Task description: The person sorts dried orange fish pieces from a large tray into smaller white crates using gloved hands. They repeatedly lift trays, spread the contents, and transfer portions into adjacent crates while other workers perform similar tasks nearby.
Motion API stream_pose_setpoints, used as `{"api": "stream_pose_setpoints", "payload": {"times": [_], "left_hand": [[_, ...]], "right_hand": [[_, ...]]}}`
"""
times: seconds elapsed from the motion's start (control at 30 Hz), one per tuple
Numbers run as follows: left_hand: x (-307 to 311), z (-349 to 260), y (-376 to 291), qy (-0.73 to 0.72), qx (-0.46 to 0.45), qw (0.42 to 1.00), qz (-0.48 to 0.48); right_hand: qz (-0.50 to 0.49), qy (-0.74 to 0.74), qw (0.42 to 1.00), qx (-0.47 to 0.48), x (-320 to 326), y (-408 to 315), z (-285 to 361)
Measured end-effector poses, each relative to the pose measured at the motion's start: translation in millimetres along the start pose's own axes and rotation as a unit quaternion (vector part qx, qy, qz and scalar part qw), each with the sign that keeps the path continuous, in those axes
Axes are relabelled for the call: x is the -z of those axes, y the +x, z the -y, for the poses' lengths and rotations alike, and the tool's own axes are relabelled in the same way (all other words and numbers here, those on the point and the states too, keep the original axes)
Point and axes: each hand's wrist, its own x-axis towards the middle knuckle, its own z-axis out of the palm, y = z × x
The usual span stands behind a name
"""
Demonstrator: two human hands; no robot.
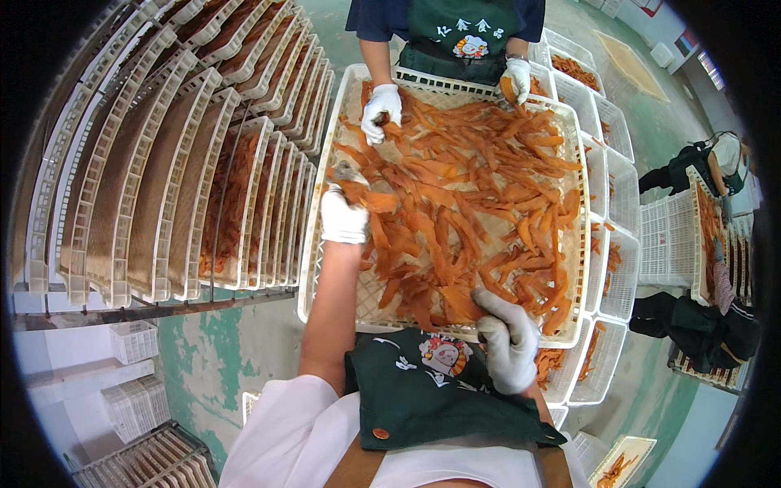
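Note:
Before me lies a shallow white plastic mesh tray (309,256) spread with orange-brown dried strips (482,165), perhaps dried sweet potato. My left hand (345,210), in a white glove with grimy fingertips, is closed on some strips (381,202) over the tray's left part. Near the tray's front right edge is my right hand (507,335), in a greyed white glove; its thumb and forefinger pinch a broad strip (459,302). Across the tray a co-worker's gloved hand (382,114) touches strips at the upper left, and the other (516,79) holds a piece at the upper right.
A rack of stacked trays (229,183) with strips stands close on the left. White plastic baskets (622,183), several with strips inside, line the tray's right side. Two more people (726,165) (701,329) work at another tray at the far right. Green painted floor shows below.

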Motion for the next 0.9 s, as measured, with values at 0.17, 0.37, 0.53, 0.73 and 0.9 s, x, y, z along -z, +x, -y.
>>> {"api": "stream_pose_setpoints", "payload": {"times": [0.17,0.37,0.53,0.73,0.9], "left_hand": [[-64,-10,-36,-0.129,0.111,0.984,0.052],[-120,27,-104,0.124,0.151,0.964,0.18],[-91,22,-122,0.729,-0.245,0.614,0.179],[-75,50,-152,0.685,-0.042,0.686,0.243],[-110,17,-177,0.575,0.086,0.798,0.159]], "right_hand": [[0.181,-0.417,0.89,-0.041,-3,39,-38],[-0.019,0.268,0.961,-0.06,-74,93,-72],[-0.153,0.4,0.879,-0.211,-80,101,-92],[-0.121,0.668,0.693,-0.244,-46,105,-110],[-0.347,0.442,0.82,-0.109,4,108,-141]]}}
